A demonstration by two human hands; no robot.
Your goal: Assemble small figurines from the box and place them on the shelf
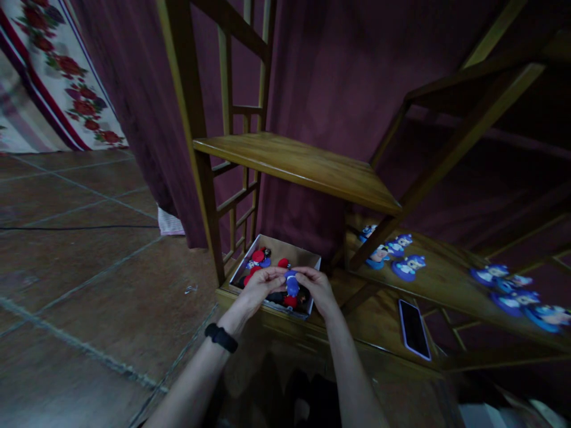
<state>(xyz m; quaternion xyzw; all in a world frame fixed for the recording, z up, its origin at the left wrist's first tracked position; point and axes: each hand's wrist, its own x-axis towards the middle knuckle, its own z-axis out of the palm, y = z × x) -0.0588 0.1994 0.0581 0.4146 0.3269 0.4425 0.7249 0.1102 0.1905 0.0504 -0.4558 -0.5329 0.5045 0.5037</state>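
Both my hands meet over an open cardboard box on the low wooden shelf. Between them is a small blue-purple figurine with a pale band near its top. My left hand pinches it from the left, with a dark band on that wrist. My right hand grips its right side with thumb and fingers. Inside the box lie several small figurines with red, blue and black parts. My fingers and the held piece hide some of them.
Several blue-and-white figurines stand on the wooden shelf to the right. A phone with a pale edge lies on the lower board. Above the box juts a wooden shelf board. A dark cable crosses the tiled floor at left.
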